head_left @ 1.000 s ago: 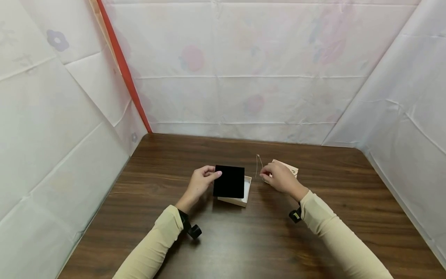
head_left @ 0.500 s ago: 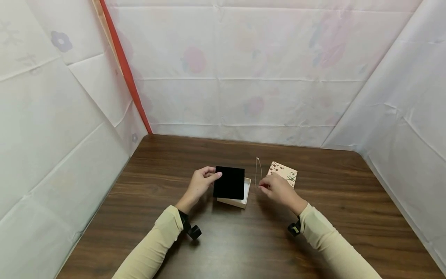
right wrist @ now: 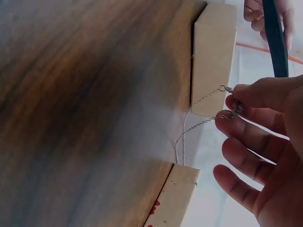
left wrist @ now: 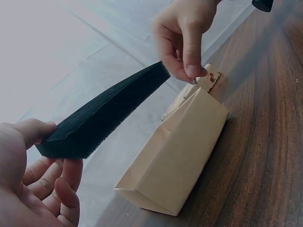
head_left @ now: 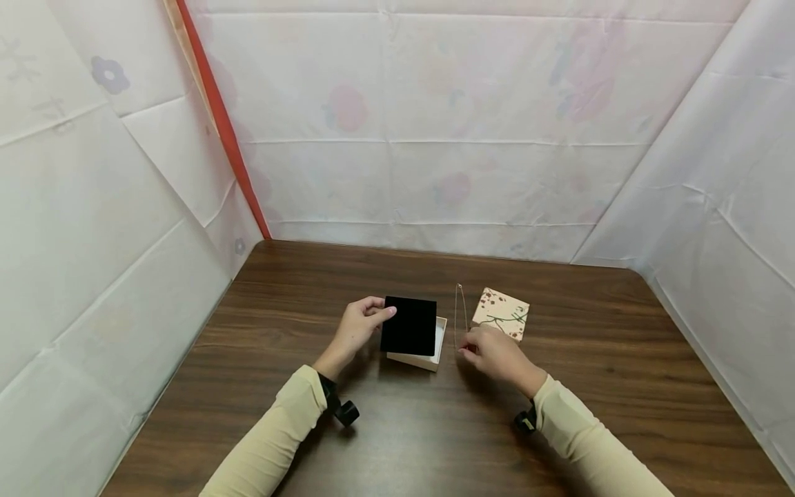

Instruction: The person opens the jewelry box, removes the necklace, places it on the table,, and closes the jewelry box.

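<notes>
My left hand (head_left: 357, 331) pinches a black foam pad (head_left: 408, 326) at its left edge, thumb on top and fingers beneath. The pad is tilted above an open cream box base (head_left: 417, 361), whose white inside shows at the right. With thumb and forefinger, my right hand (head_left: 497, 353) pinches one end of a thin chain necklace (right wrist: 208, 97); its other fingers are loosely bent. From the fingertips the necklace runs down to the table and away toward the back in a narrow loop. Just beyond the right hand lies a cream box lid (head_left: 504, 312) printed with red blossoms and green stems.
The dark wood-grain table (head_left: 298, 290) is bounded by white printed sheets (head_left: 484, 103) at the back and both sides. A red strip (head_left: 220, 117) runs down the back left corner. Black cameras are strapped to both wrists.
My right hand has moved toward the front of the table, drawing the necklace with it and uncovering more of the printed lid. The left hand and black pad have stayed in place.
</notes>
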{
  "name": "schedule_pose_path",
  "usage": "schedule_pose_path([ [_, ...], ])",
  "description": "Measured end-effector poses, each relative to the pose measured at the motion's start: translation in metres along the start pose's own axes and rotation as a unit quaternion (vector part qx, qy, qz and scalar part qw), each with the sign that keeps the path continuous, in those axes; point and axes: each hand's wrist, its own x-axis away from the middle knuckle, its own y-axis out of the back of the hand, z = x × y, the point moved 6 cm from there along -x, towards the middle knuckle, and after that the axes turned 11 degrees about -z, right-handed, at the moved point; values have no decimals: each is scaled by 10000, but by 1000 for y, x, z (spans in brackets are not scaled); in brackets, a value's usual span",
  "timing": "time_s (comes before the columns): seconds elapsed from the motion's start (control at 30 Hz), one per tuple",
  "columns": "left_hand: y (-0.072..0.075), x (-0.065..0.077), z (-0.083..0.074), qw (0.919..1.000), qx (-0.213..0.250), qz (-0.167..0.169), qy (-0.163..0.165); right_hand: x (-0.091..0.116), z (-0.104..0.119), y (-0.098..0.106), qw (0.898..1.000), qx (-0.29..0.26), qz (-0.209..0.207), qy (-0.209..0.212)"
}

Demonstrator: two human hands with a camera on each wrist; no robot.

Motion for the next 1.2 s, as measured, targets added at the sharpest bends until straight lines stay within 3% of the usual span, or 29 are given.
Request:
schedule_pose_path([
  [0.1,0,-3,3,10000,-46,-8,26,2,2,-1,9999,22,89,116],
  [0.3,-4,-22,34,10000,-75,1,38,8,5,-5,9988,-219,443,68],
  [0.43,-4,-24,37,10000,-73,-16,32,11,8,-9,9977,-295,610,63],
  [0.63,-4,-21,30,10000,-72,24,61,14,11,-11,9957,-331,855,105],
  [0.9,0,-2,-1,9999,-89,97,6,22,14,-16,9905,-499,1274,150],
  [1.2,-3,-2,-4,9999,-5,148,-19,28,14,-18,9846,-798,1553,-2],
])
